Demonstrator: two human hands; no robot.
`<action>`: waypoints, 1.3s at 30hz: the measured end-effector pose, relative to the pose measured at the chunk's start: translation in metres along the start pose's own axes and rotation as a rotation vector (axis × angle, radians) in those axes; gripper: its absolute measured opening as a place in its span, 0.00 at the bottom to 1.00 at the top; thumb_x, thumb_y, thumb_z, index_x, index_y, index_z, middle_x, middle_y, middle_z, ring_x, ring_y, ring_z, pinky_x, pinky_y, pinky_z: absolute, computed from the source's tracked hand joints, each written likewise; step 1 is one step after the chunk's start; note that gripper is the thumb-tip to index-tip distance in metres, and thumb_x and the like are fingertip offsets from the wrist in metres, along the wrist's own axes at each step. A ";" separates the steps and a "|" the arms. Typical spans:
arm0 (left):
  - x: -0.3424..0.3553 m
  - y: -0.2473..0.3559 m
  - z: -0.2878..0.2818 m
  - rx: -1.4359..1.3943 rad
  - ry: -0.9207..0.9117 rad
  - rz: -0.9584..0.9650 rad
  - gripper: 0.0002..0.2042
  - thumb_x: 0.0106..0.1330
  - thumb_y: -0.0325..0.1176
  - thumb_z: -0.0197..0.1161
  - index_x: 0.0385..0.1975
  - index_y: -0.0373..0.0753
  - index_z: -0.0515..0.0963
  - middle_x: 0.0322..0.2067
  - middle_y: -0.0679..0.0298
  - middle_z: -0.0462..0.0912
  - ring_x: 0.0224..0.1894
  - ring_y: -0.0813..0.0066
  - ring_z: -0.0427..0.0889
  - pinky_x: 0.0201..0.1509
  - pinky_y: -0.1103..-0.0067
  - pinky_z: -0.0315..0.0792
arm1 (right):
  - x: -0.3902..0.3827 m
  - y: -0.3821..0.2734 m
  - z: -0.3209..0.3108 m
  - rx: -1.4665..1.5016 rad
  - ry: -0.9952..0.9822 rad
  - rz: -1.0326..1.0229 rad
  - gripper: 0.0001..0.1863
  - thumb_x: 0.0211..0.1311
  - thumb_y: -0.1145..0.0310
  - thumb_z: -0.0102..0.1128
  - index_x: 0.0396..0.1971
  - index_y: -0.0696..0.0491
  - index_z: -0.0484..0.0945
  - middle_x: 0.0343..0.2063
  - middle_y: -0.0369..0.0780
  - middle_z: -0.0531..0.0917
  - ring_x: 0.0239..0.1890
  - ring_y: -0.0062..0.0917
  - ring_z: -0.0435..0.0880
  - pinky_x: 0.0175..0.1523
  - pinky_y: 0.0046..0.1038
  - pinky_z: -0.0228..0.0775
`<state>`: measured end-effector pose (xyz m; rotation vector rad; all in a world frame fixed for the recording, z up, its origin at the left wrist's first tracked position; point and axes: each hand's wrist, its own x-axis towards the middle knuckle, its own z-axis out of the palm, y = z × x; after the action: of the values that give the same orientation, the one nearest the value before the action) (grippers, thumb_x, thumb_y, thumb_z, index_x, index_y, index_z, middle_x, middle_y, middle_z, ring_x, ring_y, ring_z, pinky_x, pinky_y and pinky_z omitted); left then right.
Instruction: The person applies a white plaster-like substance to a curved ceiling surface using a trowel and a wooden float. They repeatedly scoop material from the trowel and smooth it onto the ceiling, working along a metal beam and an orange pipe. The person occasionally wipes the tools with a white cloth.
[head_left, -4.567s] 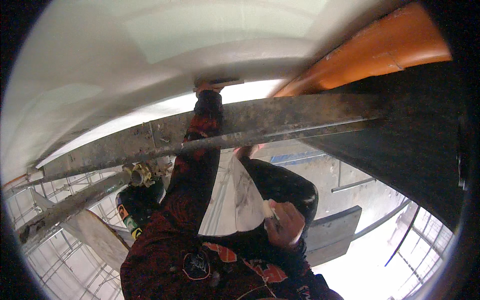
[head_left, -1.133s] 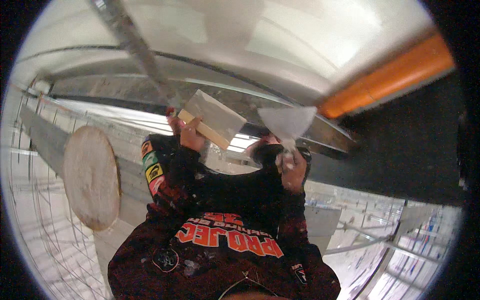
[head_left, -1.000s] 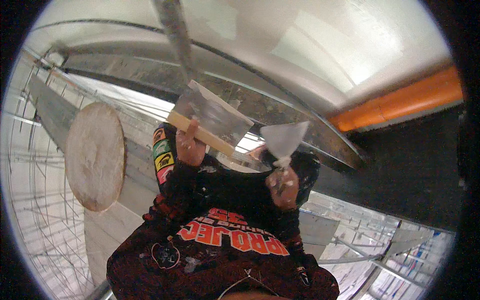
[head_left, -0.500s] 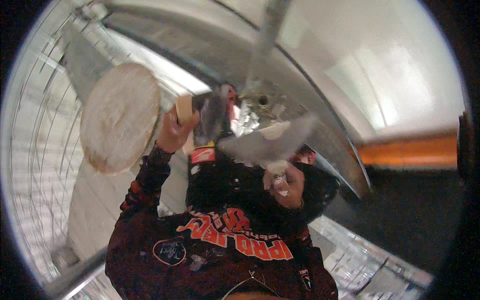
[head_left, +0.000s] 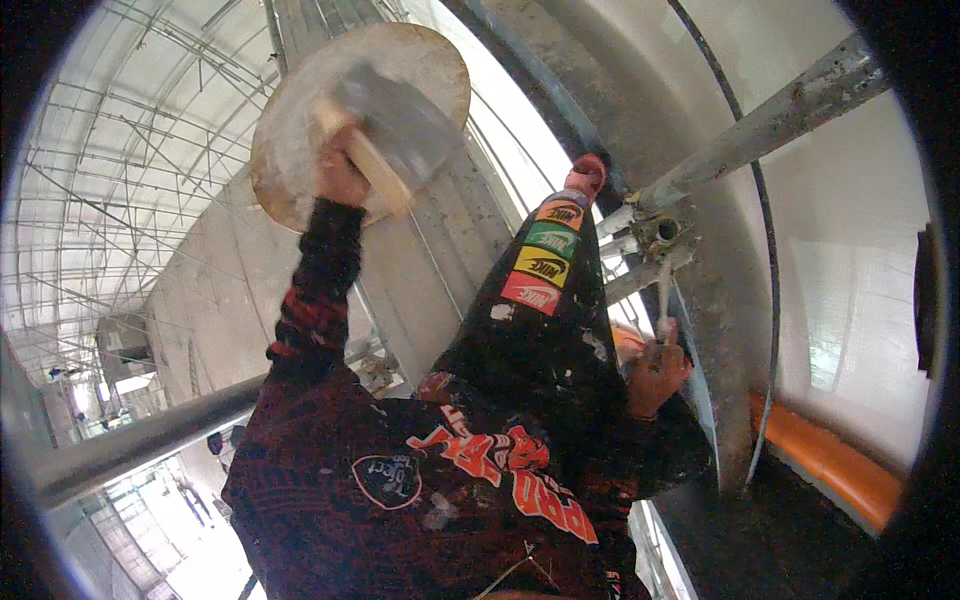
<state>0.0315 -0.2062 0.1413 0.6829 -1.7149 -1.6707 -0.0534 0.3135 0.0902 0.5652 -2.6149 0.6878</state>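
Stretched out to the far left, my left hand (head_left: pixel 343 172) is closed round the wooden handle of a plastering trowel (head_left: pixel 405 125). The trowel's wide grey blade is blurred and overlaps a round, pale disc (head_left: pixel 290 130) with a brownish rim and whitish smears. Whether blade and disc touch, I cannot tell. My right hand (head_left: pixel 655 378) is low at the right, beside my dark trouser leg, with its fingers closed on a narrow pale tool (head_left: pixel 664 300) that points up toward a pipe joint. The kind of that tool does not show clearly.
A thick scaffold pipe (head_left: pixel 770 125) runs to the upper right from a pipe joint (head_left: pixel 665 232). Another pipe (head_left: pixel 150 440) crosses at the lower left. A curved white wall (head_left: pixel 830 230) with an orange strip (head_left: pixel 835 455) rises at the right. Scaffolding lattice fills the left background.
My view has swung, and the disc now appears higher and further right. My left hand has brought its trowel over the disc. My right hand's tool now shows narrow instead of as a wide grey blade.
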 end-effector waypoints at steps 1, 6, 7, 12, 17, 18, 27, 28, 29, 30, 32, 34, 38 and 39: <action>0.034 -0.013 -0.042 0.042 0.088 0.193 0.13 0.61 0.32 0.55 0.44 0.35 0.73 0.41 0.62 0.74 0.44 0.73 0.72 0.48 0.76 0.69 | 0.001 -0.001 0.001 0.026 -0.019 0.063 0.23 0.57 0.59 0.54 0.52 0.52 0.72 0.26 0.41 0.77 0.29 0.35 0.75 0.38 0.36 0.69; 0.146 0.006 -0.159 1.492 0.100 0.469 0.15 0.57 0.29 0.59 0.45 0.41 0.76 0.33 0.59 0.79 0.37 0.76 0.77 0.43 0.76 0.72 | 0.000 0.011 0.010 0.150 0.001 0.131 0.20 0.62 0.61 0.51 0.50 0.57 0.73 0.42 0.46 0.80 0.41 0.40 0.79 0.48 0.37 0.69; 0.187 -0.015 -0.221 1.330 0.038 0.418 0.15 0.56 0.28 0.58 0.45 0.42 0.76 0.32 0.58 0.80 0.36 0.71 0.79 0.41 0.74 0.73 | 0.002 -0.004 0.011 0.144 -0.080 0.174 0.19 0.62 0.64 0.51 0.50 0.58 0.72 0.47 0.48 0.77 0.46 0.42 0.77 0.50 0.36 0.69; 0.256 -0.061 -0.205 1.584 -0.202 0.393 0.23 0.54 0.22 0.45 0.48 0.52 0.74 0.42 0.56 0.79 0.42 0.61 0.80 0.46 0.71 0.73 | -0.003 0.001 0.022 0.061 -0.177 0.190 0.19 0.59 0.70 0.54 0.51 0.58 0.71 0.49 0.45 0.76 0.50 0.38 0.76 0.55 0.34 0.64; 0.247 -0.070 -0.163 1.545 -0.510 0.372 0.22 0.57 0.24 0.46 0.50 0.53 0.74 0.44 0.60 0.79 0.47 0.62 0.78 0.51 0.73 0.71 | 0.002 0.008 0.021 0.049 -0.222 0.141 0.19 0.60 0.69 0.53 0.50 0.61 0.71 0.50 0.47 0.75 0.52 0.39 0.74 0.57 0.35 0.63; 0.247 -0.074 -0.159 1.504 -0.562 0.372 0.21 0.57 0.25 0.46 0.50 0.52 0.74 0.44 0.60 0.79 0.47 0.62 0.77 0.51 0.73 0.71 | 0.002 0.009 0.020 0.011 -0.243 0.125 0.19 0.60 0.69 0.52 0.50 0.61 0.71 0.50 0.48 0.75 0.53 0.40 0.74 0.57 0.35 0.63; 0.265 -0.118 -0.167 1.685 -0.486 0.274 0.20 0.52 0.29 0.55 0.48 0.49 0.73 0.39 0.56 0.80 0.41 0.55 0.79 0.45 0.66 0.73 | 0.018 -0.006 0.027 0.094 -0.320 0.050 0.18 0.60 0.70 0.53 0.49 0.60 0.72 0.48 0.49 0.76 0.51 0.41 0.74 0.55 0.36 0.64; 0.264 -0.119 -0.145 1.728 -0.494 0.229 0.21 0.52 0.29 0.55 0.49 0.49 0.73 0.39 0.55 0.80 0.41 0.54 0.79 0.45 0.66 0.73 | 0.012 0.003 0.030 0.093 -0.295 0.019 0.18 0.60 0.69 0.54 0.50 0.59 0.72 0.47 0.49 0.76 0.50 0.42 0.75 0.53 0.36 0.66; 0.263 -0.113 -0.135 1.786 -0.495 0.183 0.21 0.51 0.29 0.55 0.49 0.50 0.72 0.38 0.54 0.80 0.40 0.54 0.79 0.45 0.66 0.73 | 0.009 0.007 0.034 0.108 -0.269 -0.012 0.19 0.60 0.68 0.54 0.50 0.57 0.72 0.46 0.50 0.77 0.48 0.43 0.76 0.51 0.35 0.68; 0.262 -0.114 -0.139 1.780 -0.533 0.203 0.22 0.51 0.28 0.55 0.49 0.50 0.73 0.38 0.54 0.80 0.40 0.54 0.79 0.46 0.66 0.73 | 0.006 0.009 0.036 0.087 -0.279 -0.034 0.19 0.60 0.68 0.54 0.50 0.57 0.72 0.46 0.49 0.77 0.48 0.42 0.76 0.52 0.35 0.68; 0.261 -0.113 -0.152 1.774 -0.609 0.249 0.24 0.50 0.27 0.56 0.50 0.52 0.73 0.37 0.53 0.80 0.40 0.54 0.79 0.46 0.65 0.72 | 0.001 0.005 0.037 0.053 -0.294 -0.073 0.19 0.60 0.69 0.53 0.51 0.57 0.71 0.48 0.48 0.76 0.49 0.41 0.75 0.53 0.35 0.67; 0.260 -0.110 -0.156 1.736 -0.655 0.078 0.24 0.48 0.26 0.56 0.50 0.53 0.74 0.37 0.53 0.80 0.40 0.55 0.79 0.46 0.66 0.72 | 0.000 -0.002 0.035 0.023 -0.317 0.042 0.19 0.60 0.68 0.53 0.51 0.57 0.71 0.49 0.47 0.75 0.50 0.41 0.75 0.54 0.36 0.67; 0.234 -0.117 -0.158 1.603 -0.718 0.018 0.25 0.46 0.25 0.57 0.48 0.54 0.76 0.38 0.52 0.80 0.40 0.55 0.79 0.46 0.66 0.72 | 0.004 -0.011 0.024 0.020 -0.241 0.102 0.20 0.58 0.69 0.55 0.51 0.59 0.71 0.48 0.48 0.76 0.50 0.38 0.76 0.54 0.34 0.65; 0.227 -0.126 -0.166 1.616 -0.753 0.069 0.24 0.46 0.25 0.57 0.48 0.53 0.76 0.38 0.52 0.80 0.40 0.55 0.79 0.46 0.66 0.72 | 0.000 -0.008 0.024 0.039 -0.218 0.108 0.20 0.58 0.70 0.55 0.51 0.59 0.71 0.48 0.48 0.76 0.49 0.37 0.76 0.54 0.33 0.65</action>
<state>-0.0021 -0.4929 0.0332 0.5711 -3.4507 -0.0533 -0.0558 0.2945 0.0741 0.5407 -2.8577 0.7499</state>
